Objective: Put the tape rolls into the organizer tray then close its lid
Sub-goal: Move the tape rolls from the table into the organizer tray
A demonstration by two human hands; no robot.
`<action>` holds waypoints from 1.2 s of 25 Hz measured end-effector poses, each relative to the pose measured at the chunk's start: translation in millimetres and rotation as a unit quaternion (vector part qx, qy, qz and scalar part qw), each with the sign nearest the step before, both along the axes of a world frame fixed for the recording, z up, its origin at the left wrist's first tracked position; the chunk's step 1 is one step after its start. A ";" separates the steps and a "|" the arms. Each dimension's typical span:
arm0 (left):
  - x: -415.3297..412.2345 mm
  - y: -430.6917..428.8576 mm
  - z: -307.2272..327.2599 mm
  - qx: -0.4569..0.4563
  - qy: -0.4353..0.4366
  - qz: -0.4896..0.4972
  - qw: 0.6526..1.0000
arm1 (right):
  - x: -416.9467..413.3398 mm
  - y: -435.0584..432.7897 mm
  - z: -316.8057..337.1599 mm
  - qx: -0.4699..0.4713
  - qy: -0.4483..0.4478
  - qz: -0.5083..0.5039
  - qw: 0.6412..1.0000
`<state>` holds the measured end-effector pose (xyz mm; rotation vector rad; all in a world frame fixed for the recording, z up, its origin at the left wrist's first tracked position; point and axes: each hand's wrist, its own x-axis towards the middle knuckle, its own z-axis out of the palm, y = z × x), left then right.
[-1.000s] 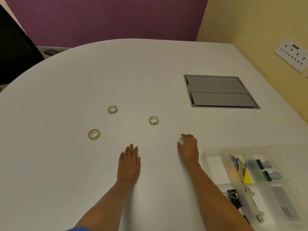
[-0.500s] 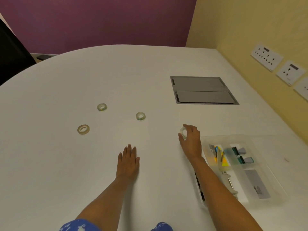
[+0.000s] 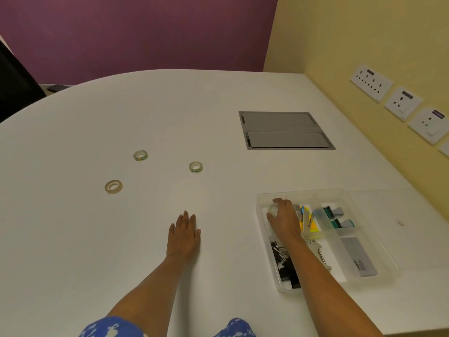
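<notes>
Three small clear tape rolls lie on the white table: one at the left point(image 3: 113, 186), one farther back point(image 3: 141, 155), one in the middle point(image 3: 196, 167). My right hand point(image 3: 284, 220) holds a fourth tape roll point(image 3: 273, 210) over the near-left compartment of the clear organizer tray point(image 3: 359, 210). The tray stands at the right with its lid point(image 3: 413, 198) swung open to the right, flat on the table. My left hand point(image 3: 184, 237) rests flat on the table, fingers together, holding nothing.
The tray also holds black binder clips point(image 3: 285, 263), yellow notes, teal clips and a grey eraser point(image 3: 359, 257). A grey cable hatch point(image 3: 284, 130) is set into the table behind it. Wall sockets point(image 3: 403, 100) line the yellow wall at right. A black chair point(image 3: 14, 86) stands far left.
My right hand has lifted a tape roll from the table and carried it right, over the tray's left compartment. My left hand stays flat. The view shifted.
</notes>
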<state>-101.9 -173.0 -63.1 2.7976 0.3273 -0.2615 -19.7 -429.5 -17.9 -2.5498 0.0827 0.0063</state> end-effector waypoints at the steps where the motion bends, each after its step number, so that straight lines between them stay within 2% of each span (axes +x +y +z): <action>1: 0.2 0.5 -0.3 0.001 -0.003 -0.001 1.000 | 0.7 -0.8 -3.0 -0.012 0.021 0.011 1.000; 4: 1.0 2.7 -2.5 -0.001 -0.014 -0.002 1.000 | 4.9 -1.9 -8.5 -0.041 0.045 0.021 0.998; 16: 11.8 7.4 -10.7 0.007 -0.034 0.006 0.999 | 18.8 -0.1 -17.3 -0.125 0.048 0.040 0.990; 24: 10.5 5.9 -15.0 0.016 -0.051 0.014 0.998 | 22.3 2.3 -16.5 -0.105 0.038 0.023 0.993; 30: 12.4 5.0 -16.3 0.011 -0.054 0.020 0.998 | 23.2 1.7 -13.9 -0.143 0.052 0.033 0.988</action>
